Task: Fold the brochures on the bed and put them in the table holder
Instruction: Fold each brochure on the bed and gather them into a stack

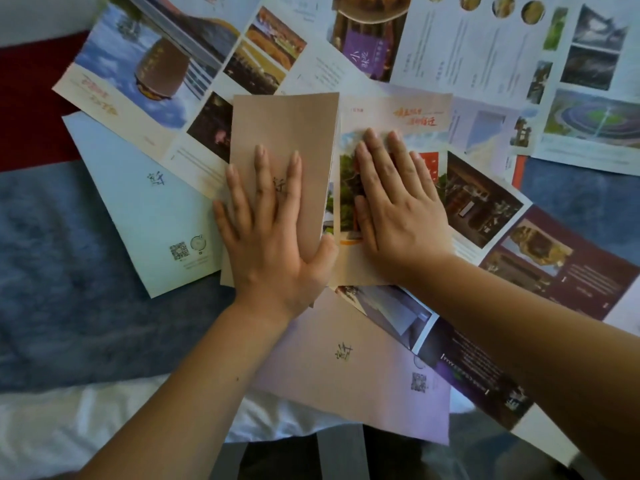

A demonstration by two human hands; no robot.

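Note:
A partly folded brochure lies in the middle of the bed, its tan flap (284,133) turned over on the left and a printed panel (391,116) with photos still showing on the right. My left hand (273,230) lies flat on the tan flap, fingers straight, thumb at the flap's right edge. Beside it, my right hand (394,206) presses flat on the printed panel. Several unfolded brochures are spread around and underneath. No table holder is in view.
Open brochures overlap all over the bed: a pale blue one (145,202) at left, a pink one (349,368) near me, a maroon one (554,268) at right, white ones (485,46) at the back. Beneath them a grey-blue blanket (69,271) and white sheet (52,427).

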